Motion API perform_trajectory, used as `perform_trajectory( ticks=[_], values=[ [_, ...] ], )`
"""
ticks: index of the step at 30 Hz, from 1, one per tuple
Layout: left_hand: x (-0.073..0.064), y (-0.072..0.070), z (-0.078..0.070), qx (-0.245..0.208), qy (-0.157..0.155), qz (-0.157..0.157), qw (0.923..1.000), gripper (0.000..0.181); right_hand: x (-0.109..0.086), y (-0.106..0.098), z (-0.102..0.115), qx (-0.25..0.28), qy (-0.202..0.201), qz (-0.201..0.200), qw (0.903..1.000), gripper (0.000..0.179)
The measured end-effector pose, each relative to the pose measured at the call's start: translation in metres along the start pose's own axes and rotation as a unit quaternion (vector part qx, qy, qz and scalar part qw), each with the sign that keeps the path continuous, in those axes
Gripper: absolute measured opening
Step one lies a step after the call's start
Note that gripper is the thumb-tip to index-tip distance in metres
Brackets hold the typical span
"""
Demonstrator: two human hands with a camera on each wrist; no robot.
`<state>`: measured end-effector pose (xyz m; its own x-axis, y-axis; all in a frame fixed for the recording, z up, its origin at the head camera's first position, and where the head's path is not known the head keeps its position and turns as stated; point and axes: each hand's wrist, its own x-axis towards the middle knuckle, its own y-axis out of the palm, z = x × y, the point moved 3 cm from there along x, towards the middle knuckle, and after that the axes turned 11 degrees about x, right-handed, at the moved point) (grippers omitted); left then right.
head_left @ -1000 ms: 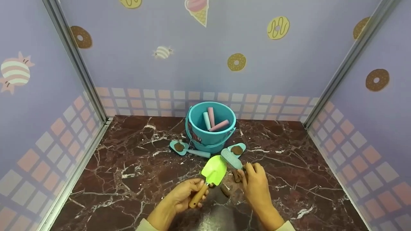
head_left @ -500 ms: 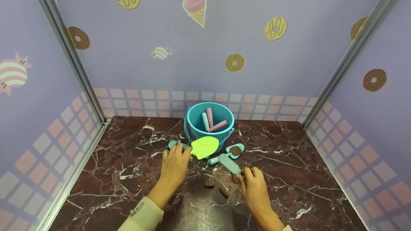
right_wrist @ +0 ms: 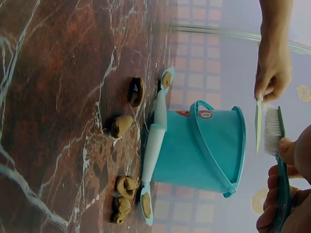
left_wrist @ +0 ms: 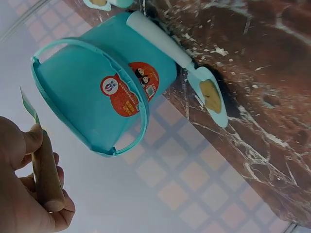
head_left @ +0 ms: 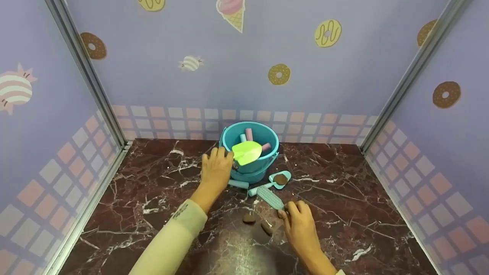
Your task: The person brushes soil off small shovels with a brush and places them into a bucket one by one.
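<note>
My left hand [head_left: 216,168] grips the wooden handle [left_wrist: 46,174] of a small garden trowel, palm down. The trowel's lime-green blade [head_left: 247,152] is raised at the bucket's near rim and overlaps its opening in the head view. The turquoise bucket [head_left: 250,176] stands upright with a pink-and-pale-blue set of handles [head_left: 249,133] inside. In my right hand [head_left: 301,227] is a teal-backed brush [head_left: 270,197], its white bristles [right_wrist: 272,131] showing in the right wrist view. The brush is held low in front of the bucket, apart from the trowel.
Two pale-blue scoops lie by the bucket's foot, the left scoop [left_wrist: 209,94] and the right scoop [head_left: 280,178], each bearing a brown lump. Several brown lumps [head_left: 249,219] lie on the dark marbled tabletop [head_left: 160,191]. Patterned walls [head_left: 244,88] enclose the back and sides.
My left hand has turned palm down and carried the trowel from near the brush, forward and up to the bucket's rim. My right hand and the brush have shifted only slightly.
</note>
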<state>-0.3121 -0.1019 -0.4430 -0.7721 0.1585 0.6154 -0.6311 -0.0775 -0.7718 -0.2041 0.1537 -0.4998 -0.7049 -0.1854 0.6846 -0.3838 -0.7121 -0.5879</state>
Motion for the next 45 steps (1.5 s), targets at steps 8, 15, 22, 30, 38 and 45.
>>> perform_trajectory(
  ticks=[8,15,22,30,38,45],
  values=[
    [0.038,0.014,-0.013,0.000,0.003,0.107,0.9943,0.021,-0.002,0.004,0.002,0.008,0.001,0.001,1.0000,0.020],
    [0.051,0.027,-0.023,0.010,0.025,0.093,0.9954,0.020,-0.003,0.006,0.001,0.005,0.013,0.023,0.9996,0.018],
    [0.051,0.032,-0.016,-0.017,0.001,0.068,0.9975,0.048,-0.003,0.006,0.001,-0.003,0.011,0.019,0.9998,0.020],
    [0.036,0.038,-0.008,-0.038,-0.032,0.083,0.9953,0.052,-0.002,0.007,0.002,0.000,0.003,0.011,0.9999,0.021],
    [-0.020,0.042,-0.017,-0.100,-0.010,0.000,0.9950,0.033,0.000,0.005,0.000,0.004,-0.006,-0.002,1.0000,0.022],
    [-0.061,0.074,-0.064,-0.109,0.086,0.065,0.9882,0.020,-0.001,0.007,0.001,0.003,0.013,0.008,0.9999,0.020]
  ],
)
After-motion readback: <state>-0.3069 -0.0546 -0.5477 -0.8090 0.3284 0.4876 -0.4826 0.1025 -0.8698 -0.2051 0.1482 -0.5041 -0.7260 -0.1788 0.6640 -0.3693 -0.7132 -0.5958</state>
